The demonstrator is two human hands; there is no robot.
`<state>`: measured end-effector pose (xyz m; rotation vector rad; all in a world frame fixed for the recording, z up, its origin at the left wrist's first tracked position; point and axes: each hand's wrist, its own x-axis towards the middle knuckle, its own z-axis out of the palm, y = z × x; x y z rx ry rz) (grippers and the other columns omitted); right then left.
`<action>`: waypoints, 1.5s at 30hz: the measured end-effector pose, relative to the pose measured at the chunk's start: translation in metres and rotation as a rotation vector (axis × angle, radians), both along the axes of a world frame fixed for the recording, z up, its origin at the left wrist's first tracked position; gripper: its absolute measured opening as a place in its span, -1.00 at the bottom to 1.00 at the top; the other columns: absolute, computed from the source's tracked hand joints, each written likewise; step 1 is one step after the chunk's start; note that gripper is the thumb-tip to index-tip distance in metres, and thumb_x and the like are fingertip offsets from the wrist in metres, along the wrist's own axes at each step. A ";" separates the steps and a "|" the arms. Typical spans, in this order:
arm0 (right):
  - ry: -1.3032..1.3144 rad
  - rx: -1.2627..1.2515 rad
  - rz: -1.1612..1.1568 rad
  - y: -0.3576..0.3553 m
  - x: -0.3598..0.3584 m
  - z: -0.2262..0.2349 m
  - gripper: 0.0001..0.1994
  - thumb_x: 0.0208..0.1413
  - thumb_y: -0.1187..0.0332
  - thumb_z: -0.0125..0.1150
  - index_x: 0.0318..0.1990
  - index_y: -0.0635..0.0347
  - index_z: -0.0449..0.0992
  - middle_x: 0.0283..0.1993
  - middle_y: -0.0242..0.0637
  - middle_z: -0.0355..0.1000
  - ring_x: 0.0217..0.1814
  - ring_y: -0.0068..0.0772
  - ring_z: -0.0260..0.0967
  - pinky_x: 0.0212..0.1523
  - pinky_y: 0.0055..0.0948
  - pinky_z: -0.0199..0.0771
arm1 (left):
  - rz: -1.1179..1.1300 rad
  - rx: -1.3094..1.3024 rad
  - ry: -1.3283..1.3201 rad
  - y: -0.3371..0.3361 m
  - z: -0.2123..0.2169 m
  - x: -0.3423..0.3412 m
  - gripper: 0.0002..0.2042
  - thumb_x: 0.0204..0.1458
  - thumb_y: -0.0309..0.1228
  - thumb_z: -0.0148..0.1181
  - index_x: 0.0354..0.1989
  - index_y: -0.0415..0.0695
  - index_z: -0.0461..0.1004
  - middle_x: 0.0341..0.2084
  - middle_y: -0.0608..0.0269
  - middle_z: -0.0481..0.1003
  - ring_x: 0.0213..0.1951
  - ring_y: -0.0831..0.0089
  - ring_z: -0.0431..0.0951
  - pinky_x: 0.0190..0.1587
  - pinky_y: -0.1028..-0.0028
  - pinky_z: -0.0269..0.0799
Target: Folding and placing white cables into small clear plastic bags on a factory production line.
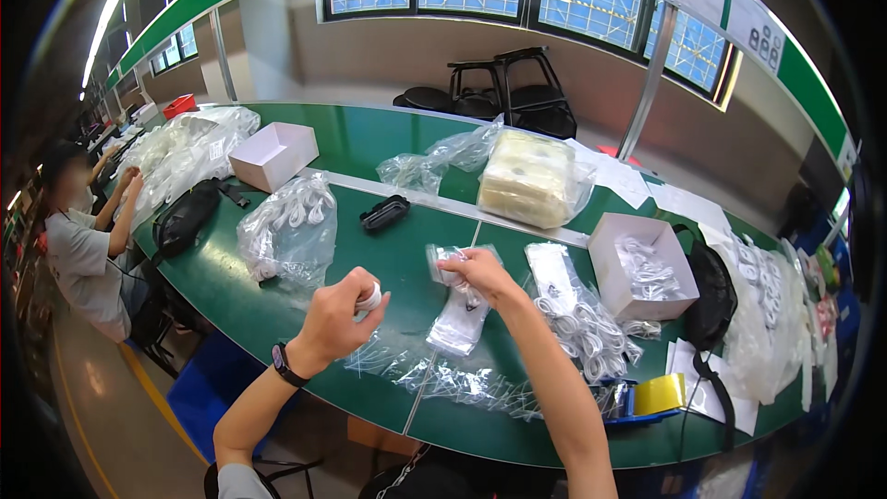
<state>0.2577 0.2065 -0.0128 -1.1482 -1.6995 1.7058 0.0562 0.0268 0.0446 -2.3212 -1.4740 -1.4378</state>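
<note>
My left hand is closed around a small white coiled cable held above the green table. My right hand pinches the top of a small clear plastic bag, which hangs over a stack of similar flat bags. Loose clear bags lie along the near table edge below both hands. A pile of bagged white cables sits just right of my right forearm.
A big clear bag of white cables, a black pouch, a white box, a black case, a wrapped cream stack, an open white box and a yellow tape dispenser stand around. Another person sits at left.
</note>
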 end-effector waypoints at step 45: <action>0.922 -0.006 -0.454 -0.013 0.031 0.039 -0.81 0.18 0.41 0.14 -0.09 0.27 0.50 -0.15 -0.29 0.51 -0.15 -0.49 0.41 -0.04 -0.45 0.37 | -0.193 -0.499 -0.816 0.108 0.013 0.082 -0.70 0.07 -0.33 0.29 -0.11 -0.27 0.55 -0.40 0.34 0.61 -0.69 0.78 0.33 -0.71 0.68 0.16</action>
